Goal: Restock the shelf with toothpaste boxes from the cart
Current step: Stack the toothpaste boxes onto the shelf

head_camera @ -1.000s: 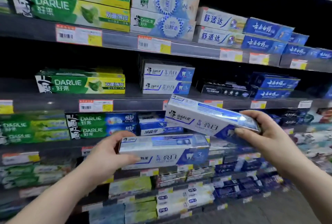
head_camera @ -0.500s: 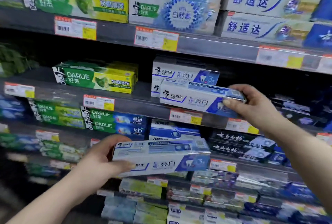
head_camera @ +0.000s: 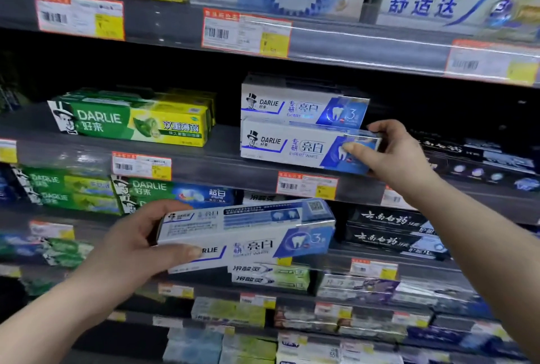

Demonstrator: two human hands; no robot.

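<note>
Our right hand (head_camera: 400, 156) has carried the first toothpaste box (head_camera: 292, 147) forward onto the middle shelf (head_camera: 204, 163), where half a second ago it was hanging in the air before the stack, and the head camera has come nearer the shelving. From this view we are seeing the box lying level at the shelf's front edge, just under and in front of a matching stacked box (head_camera: 301, 106); whether it is bearing fully on the board we cannot tell. Its fingers (head_camera: 378, 127) are curling over the box's right end while the thumb is pressing on the blue front face, so the hand is clamped on it. Our left hand (head_camera: 128, 249) is gripping the second toothpaste box (head_camera: 248, 235) by its left end, thumb across the front and fingers wrapped behind, holding it level in the air below that shelf. Green Darlie boxes (head_camera: 131, 122) are sitting to the left on the same shelf, well apart from the white ones, and a price tag (head_camera: 306, 187) is hanging on the shelf lip just beneath the first toothpaste box.
</note>
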